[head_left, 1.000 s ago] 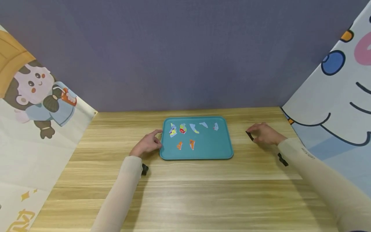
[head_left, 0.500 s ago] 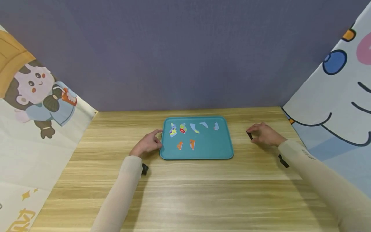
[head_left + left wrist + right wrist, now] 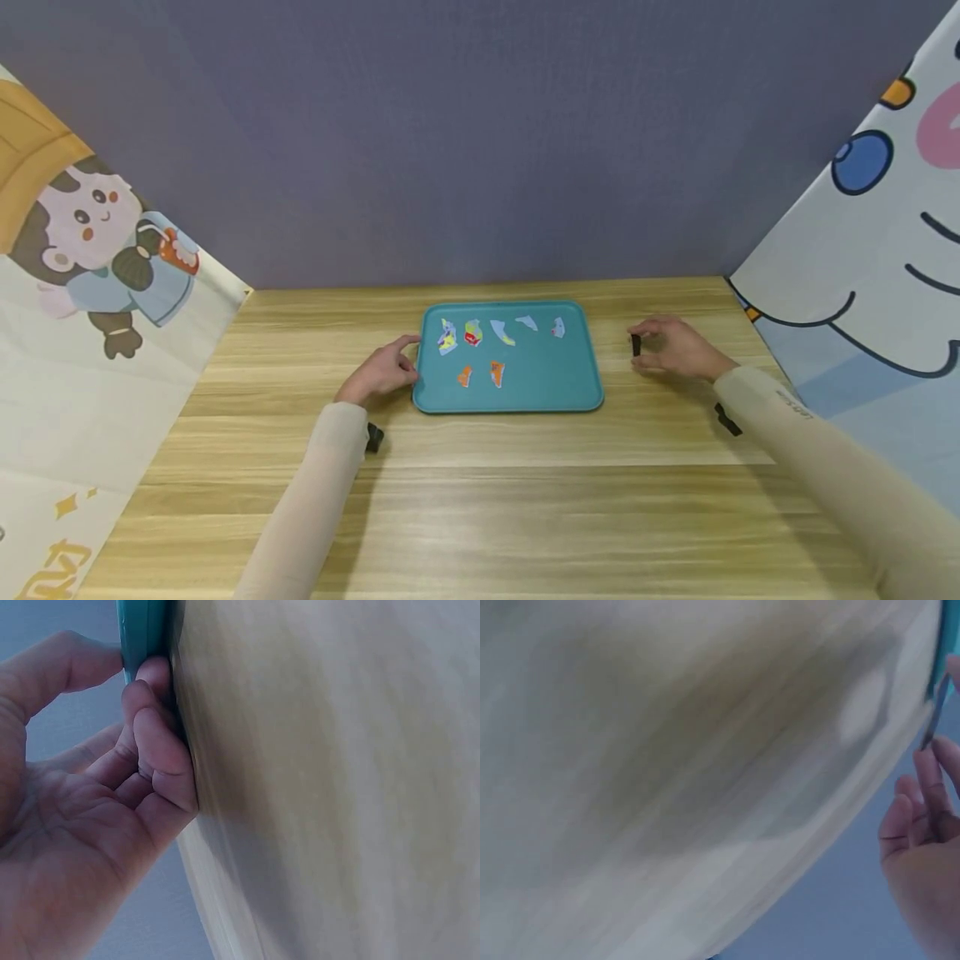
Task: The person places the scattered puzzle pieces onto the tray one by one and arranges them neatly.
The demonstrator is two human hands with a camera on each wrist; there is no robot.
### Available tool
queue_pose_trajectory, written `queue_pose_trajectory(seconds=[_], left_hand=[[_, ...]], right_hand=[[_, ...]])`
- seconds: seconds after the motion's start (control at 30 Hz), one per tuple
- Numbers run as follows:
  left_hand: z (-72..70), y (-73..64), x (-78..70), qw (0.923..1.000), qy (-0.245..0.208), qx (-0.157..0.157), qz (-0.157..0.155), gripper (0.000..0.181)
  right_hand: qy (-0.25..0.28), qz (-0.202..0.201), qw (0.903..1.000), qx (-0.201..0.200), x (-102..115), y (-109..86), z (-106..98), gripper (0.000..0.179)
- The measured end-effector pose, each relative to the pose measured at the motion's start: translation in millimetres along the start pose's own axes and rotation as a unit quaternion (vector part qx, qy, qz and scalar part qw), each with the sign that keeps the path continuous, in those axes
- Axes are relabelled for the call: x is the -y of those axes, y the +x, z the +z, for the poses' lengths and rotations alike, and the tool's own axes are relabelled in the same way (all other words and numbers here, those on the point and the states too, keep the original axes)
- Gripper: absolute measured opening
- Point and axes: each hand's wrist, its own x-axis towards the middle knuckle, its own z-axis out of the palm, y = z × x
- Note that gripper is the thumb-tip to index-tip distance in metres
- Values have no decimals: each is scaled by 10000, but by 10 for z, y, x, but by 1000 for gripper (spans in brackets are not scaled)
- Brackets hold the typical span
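Observation:
On the wooden table lies a teal tray (image 3: 547,371) bearing several small irregular fragments. Orange fragments (image 3: 497,373) sit in its lower row; an upper row has a yellow-and-white one (image 3: 447,337), a red-and-green one (image 3: 472,332) and pale ones (image 3: 502,332). At the tray's left edge, my left hand (image 3: 381,372) pinches the rim; in the left wrist view its thumb (image 3: 94,664) and curled fingers meet the tray edge. To the right of the tray, my right hand (image 3: 678,348) pinches a small thin dark piece (image 3: 636,344) between thumb and fingers, above the table.
A grey-blue wall (image 3: 480,150) rises behind the table (image 3: 525,517). Printed cartoon panels flank it on the left (image 3: 135,400) and right (image 3: 832,275). A dark strap part shows under each wrist.
My right hand has moved slightly left toward the tray, and the dark piece has turned from slanted to nearly upright. The left hand and tray look unchanged.

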Motion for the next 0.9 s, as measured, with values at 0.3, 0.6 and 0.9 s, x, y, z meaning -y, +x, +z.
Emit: queue_pose_trajectory(seconds=[0.3, 0.6, 0.9], left_hand=[[-7, -10, -24, 10000, 10, -3, -8, 71], [-17, -13, -30, 10000, 65, 23, 17, 71], [-22, -25, -48, 10000, -14, 63, 43, 72]], right_hand=[[116, -173, 9998, -63, 340, 118, -12, 59], [401, -513, 9978, 107, 641, 221, 126, 56], [711, -1121, 9910, 177, 966, 330, 389, 51]])
